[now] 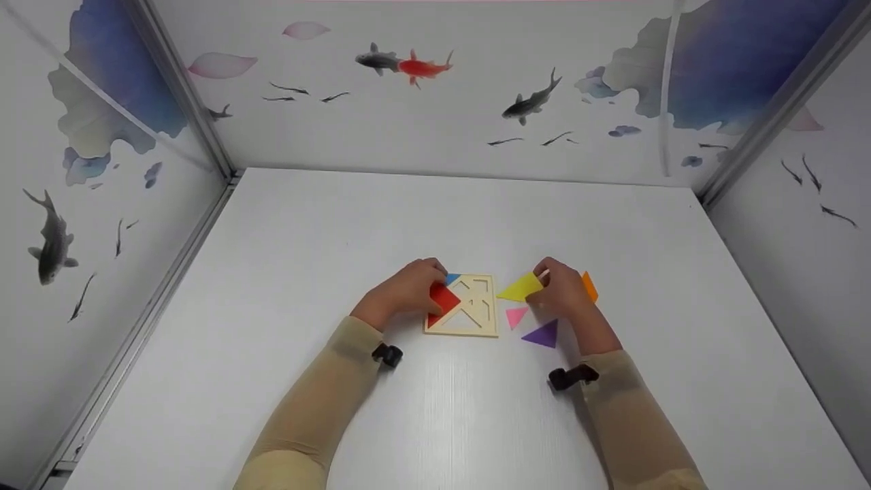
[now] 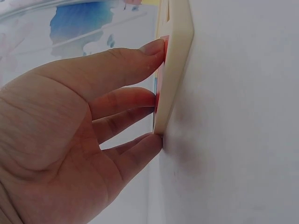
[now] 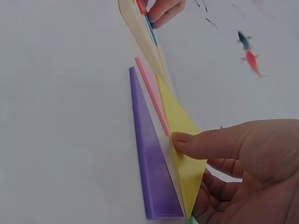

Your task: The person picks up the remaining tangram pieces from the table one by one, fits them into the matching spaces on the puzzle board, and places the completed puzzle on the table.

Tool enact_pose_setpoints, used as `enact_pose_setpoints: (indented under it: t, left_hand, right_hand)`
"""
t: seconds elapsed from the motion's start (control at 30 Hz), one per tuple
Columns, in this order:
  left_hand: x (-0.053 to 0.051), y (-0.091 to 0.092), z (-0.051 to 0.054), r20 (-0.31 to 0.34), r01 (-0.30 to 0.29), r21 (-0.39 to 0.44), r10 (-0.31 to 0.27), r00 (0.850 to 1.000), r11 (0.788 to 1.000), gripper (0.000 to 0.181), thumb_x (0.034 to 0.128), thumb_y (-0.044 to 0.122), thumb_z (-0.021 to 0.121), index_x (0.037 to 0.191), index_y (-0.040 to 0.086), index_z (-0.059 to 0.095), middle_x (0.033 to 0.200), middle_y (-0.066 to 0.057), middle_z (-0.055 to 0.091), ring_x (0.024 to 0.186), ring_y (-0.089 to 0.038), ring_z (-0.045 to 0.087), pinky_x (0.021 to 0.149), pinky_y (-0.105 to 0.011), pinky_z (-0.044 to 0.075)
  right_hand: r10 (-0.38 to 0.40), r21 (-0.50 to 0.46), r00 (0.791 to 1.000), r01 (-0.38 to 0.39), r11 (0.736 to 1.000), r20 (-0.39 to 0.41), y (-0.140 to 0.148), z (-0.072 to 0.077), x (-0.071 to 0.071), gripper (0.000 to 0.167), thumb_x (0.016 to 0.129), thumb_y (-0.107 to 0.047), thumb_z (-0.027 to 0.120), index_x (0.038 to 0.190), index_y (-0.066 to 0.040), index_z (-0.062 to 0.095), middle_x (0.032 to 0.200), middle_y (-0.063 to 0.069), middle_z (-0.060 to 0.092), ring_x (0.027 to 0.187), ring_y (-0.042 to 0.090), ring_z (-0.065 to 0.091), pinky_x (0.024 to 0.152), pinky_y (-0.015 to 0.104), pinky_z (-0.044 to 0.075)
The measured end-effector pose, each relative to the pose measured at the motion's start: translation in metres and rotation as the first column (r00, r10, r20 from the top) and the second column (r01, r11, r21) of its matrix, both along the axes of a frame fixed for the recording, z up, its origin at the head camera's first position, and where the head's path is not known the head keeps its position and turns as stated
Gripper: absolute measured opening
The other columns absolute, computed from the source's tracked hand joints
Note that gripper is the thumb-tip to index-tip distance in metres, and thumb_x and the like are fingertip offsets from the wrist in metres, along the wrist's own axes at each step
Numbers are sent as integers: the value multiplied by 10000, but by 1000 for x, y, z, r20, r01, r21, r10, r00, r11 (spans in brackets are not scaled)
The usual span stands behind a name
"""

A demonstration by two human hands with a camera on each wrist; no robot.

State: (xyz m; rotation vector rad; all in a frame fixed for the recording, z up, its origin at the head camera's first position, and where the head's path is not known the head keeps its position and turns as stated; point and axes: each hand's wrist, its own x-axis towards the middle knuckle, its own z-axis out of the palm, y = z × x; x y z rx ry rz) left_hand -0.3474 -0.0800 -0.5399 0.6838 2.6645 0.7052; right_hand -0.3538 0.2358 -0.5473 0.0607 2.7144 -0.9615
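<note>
My left hand (image 1: 407, 289) rests on the pale wooden puzzle tray (image 1: 463, 334), its thumb and fingertips touching a red triangle (image 1: 444, 299) that lies in the tray's left side. In the left wrist view the lowest fingers touch the tray's edge (image 2: 180, 56). A blue piece (image 1: 452, 278) shows at the tray's top edge beside those fingers. My right hand (image 1: 563, 289) pinches a yellow triangle (image 3: 180, 121), tilted off the table, right of the tray. Under it lie a small pink triangle (image 1: 516, 317) and a purple triangle (image 1: 543, 334).
An orange piece (image 1: 589, 286) lies just beyond the right hand, partly hidden by it. A sliver of green (image 3: 190, 219) shows below the yellow triangle. The white table (image 1: 442, 218) is bounded by printed panels at the back (image 1: 435, 136) and both sides.
</note>
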Motion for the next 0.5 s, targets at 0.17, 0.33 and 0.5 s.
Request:
enact_pose_setpoints:
  t: [0.17,0.33,0.5]
  left_hand:
    - [1,1,-1,2,-11,-3,11,1000,1000,389,913,207,815,1284,112,744,1457,-32,573,1337,-247,520,1174,-408,471]
    - [-1,0,-2,-7,-1,-8,1,1000,1000,395,914,203,807,1293,117,737,1467,-33,570,1351,-249,514,1175,-407,468]
    - [-3,-2,-4,-16,11,-8,-11,1000,1000,434,913,200,798,1332,113,723,1463,-36,571,1363,-252,511,1172,-398,467]
  right_hand:
    - [2,-43,1000,-2,999,10,7,0,-2,358,978,-160,757,1271,-50,584,1243,212,631,1057,323,605,935,388,583]
    - [-6,-98,999,3,995,-34,13,1,-2,285,989,-139,730,1238,-22,657,1192,177,652,1062,286,595,891,326,538]
    - [-35,-179,999,32,983,-14,16,2,-3,256,1019,-146,689,1243,-23,681,1176,146,659,1045,249,575,857,269,519]
